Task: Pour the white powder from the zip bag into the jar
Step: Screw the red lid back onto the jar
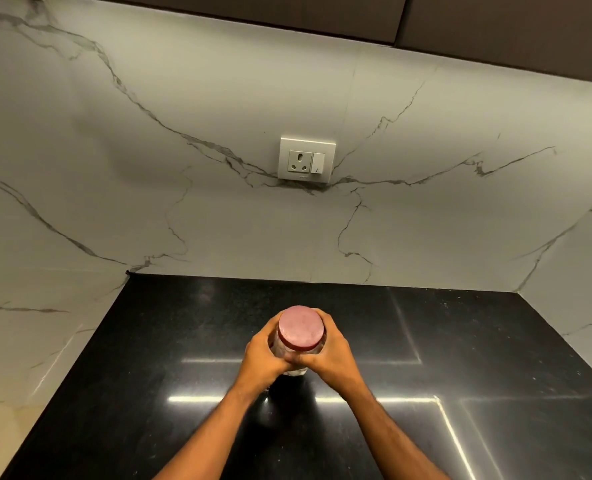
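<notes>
A clear jar [296, 370] with a red lid [301, 328] stands upright on the black countertop [149, 393], near its middle. My left hand [265, 353] wraps the jar's left side and my right hand [332, 351] wraps its right side, fingers meeting in front just under the lid. The lid is on the jar. Most of the jar's body is hidden by my hands, so its contents cannot be made out. No zip bag is in view.
A marble-patterned wall [218, 220] rises behind and to both sides of the countertop, with a white socket and switch plate [306, 159] on it. Dark cabinets [461, 22] hang above. The counter's left edge runs diagonally at the lower left.
</notes>
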### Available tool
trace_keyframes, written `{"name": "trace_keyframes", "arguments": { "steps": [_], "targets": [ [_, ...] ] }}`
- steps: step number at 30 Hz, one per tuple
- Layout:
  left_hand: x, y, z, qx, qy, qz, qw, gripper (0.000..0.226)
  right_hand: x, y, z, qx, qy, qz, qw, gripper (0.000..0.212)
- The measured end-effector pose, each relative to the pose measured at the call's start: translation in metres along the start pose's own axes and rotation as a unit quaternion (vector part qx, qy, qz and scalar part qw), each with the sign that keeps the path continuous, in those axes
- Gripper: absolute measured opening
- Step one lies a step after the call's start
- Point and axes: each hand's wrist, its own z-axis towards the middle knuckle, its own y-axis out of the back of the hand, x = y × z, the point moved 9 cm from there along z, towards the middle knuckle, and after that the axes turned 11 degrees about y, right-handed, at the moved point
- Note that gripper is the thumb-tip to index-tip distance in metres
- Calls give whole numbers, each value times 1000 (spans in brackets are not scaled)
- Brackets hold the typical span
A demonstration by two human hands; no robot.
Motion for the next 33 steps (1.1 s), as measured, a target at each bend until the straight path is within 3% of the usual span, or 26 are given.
{"name": "trace_keyframes", "arguments": {
  "steps": [15, 33],
  "targets": [
    [45, 1, 10, -7, 52, -8, 999, 83, -34, -20, -1, 18, -35, 9, 999, 93],
    [56, 2, 15, -1, 58, 8, 998, 86, -40, -21, 3, 24, -43, -4, 999, 93]
  ]
}}
